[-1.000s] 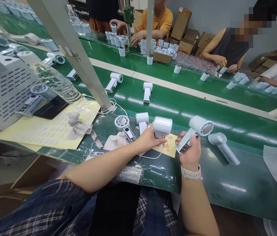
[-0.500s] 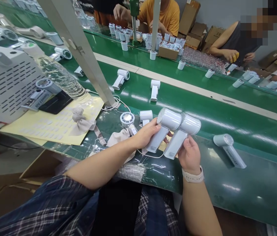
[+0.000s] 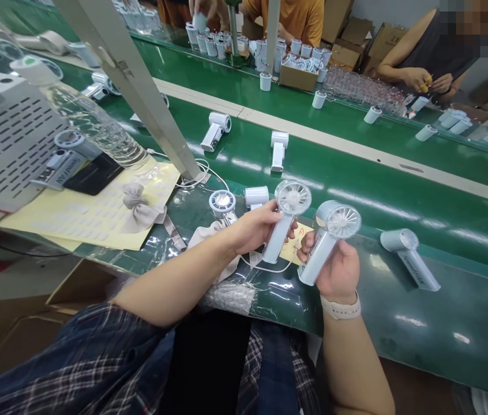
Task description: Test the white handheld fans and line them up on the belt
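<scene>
A light-blue handheld fan (image 3: 293, 199) is gripped by its handle in my left hand (image 3: 261, 227), its round grille turned toward me. My right hand (image 3: 337, 271) is closed around the handle of a second handheld fan (image 3: 343, 221), tilted, its grille facing up and right. The two fans are apart. Behind my left hand lie a fan (image 3: 222, 202) with a round front and another fan (image 3: 256, 197), partly hidden. To the right, a fan (image 3: 410, 256) rests on the green table. A yellow note (image 3: 289, 251) with red marks shows between my hands.
Fans (image 3: 217, 131) lie on the green conveyor (image 3: 339, 167). A slanted metal post (image 3: 134, 86) rises at left beside a plastic bottle (image 3: 92, 127), a white vented machine (image 3: 6, 138) and a yellow sticker sheet (image 3: 92, 213). Co-workers sit across with many cups (image 3: 265, 81).
The two fans, side by side and touching before, have moved apart. Both have been turned so their grilles now show. A co-worker's hand across the line has lifted a cup-shaped part.
</scene>
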A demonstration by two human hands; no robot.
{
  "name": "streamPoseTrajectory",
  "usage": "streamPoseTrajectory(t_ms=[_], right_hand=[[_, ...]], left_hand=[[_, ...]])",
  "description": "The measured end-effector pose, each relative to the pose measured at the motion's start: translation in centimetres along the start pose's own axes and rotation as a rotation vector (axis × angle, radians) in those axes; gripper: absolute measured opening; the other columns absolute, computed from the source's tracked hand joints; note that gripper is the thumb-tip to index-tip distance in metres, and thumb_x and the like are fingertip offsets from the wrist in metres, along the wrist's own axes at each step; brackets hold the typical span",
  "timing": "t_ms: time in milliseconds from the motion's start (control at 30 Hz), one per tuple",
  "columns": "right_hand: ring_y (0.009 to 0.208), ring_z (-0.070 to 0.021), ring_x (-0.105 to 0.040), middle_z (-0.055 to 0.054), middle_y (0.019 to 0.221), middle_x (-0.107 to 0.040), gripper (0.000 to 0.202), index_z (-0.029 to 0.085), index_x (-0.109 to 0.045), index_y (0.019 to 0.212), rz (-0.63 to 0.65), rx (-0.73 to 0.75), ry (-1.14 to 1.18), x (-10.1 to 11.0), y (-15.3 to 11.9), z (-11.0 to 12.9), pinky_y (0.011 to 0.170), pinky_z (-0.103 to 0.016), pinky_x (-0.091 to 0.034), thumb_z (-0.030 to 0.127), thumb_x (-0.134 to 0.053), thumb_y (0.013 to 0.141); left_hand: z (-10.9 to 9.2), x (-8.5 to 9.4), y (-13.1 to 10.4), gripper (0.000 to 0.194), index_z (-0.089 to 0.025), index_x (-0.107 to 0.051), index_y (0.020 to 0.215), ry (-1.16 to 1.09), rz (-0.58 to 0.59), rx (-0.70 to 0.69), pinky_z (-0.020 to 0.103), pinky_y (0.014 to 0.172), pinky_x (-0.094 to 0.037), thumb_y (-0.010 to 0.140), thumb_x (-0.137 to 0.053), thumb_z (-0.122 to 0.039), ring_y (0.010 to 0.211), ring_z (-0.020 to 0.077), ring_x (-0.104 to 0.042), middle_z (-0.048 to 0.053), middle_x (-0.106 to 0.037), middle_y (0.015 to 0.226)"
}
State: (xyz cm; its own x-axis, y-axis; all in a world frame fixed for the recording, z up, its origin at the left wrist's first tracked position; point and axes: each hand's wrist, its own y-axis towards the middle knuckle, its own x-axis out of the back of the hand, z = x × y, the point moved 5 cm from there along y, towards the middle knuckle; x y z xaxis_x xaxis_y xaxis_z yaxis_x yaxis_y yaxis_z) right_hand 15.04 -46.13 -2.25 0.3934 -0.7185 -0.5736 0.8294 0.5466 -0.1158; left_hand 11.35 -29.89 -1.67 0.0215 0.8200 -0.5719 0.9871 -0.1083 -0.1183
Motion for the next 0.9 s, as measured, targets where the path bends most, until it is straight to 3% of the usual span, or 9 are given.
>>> streamPoseTrajectory(t_ms=[200,333,467,633,900], right_hand=[[0.066,-0.0174,-0.057,-0.003,0.085,-0.063,0.033,0.025,-0.066,0.097,-0.003,0.021,0.030,0.1,-0.1,0.2,0.050,-0.032,-0.049,0.053,-0.064,0.078],[0.067,-0.0177,-0.058,-0.001,0.082,-0.060,0.032,0.027,-0.068,0.096,-0.026,0.042,0.040,0.4,-0.3,0.5,0.050,-0.030,-0.049,0.051,-0.072,0.074],[0.075,-0.0228,-0.064,-0.004,0.082,-0.066,0.035,0.026,-0.070,0.101,-0.050,0.101,-0.042,0.9,-0.3,0.8,0.063,-0.039,-0.057,0.054,-0.071,0.080],[0.088,-0.0263,-0.072,-0.005,0.101,-0.076,0.037,0.030,-0.069,0.118,-0.159,0.175,-0.035,1.6,-0.2,0.6,0.084,-0.050,-0.061,0.046,-0.071,0.085],[0.075,-0.0221,-0.074,-0.002,0.087,-0.078,0.033,0.029,-0.065,0.123,-0.265,0.097,-0.064,1.8,0.2,-0.2,0.075,-0.042,-0.062,0.043,-0.066,0.093]], left_hand=[[-0.4,0.4,0.0,0.034,-0.017,-0.056,0.110,-0.011,0.008,-0.031,0.037,0.078,-0.054,0.079,-0.066,-0.025,0.086,0.0231,-0.070,0.009,-0.071,0.095],[-1.1,0.5,-0.2,0.041,-0.015,-0.061,0.118,0.093,-0.027,-0.071,0.035,0.080,-0.055,0.080,-0.073,-0.028,0.096,0.0236,-0.070,0.010,-0.071,0.105],[-1.3,0.7,-0.2,0.052,-0.014,-0.065,0.117,0.164,-0.039,-0.121,0.034,0.082,-0.055,0.074,-0.087,-0.035,0.102,0.0242,-0.070,0.012,-0.073,0.109],[-1.0,0.9,-0.1,0.067,-0.017,-0.063,0.111,0.183,-0.034,-0.112,0.034,0.080,-0.057,0.063,-0.096,-0.050,0.093,0.0218,-0.071,0.008,-0.073,0.100],[-0.2,1.3,0.6,0.076,-0.019,-0.057,0.104,0.184,-0.070,-0.092,0.031,0.073,-0.053,0.055,-0.096,-0.062,0.079,0.0164,-0.067,0.003,-0.069,0.093]])
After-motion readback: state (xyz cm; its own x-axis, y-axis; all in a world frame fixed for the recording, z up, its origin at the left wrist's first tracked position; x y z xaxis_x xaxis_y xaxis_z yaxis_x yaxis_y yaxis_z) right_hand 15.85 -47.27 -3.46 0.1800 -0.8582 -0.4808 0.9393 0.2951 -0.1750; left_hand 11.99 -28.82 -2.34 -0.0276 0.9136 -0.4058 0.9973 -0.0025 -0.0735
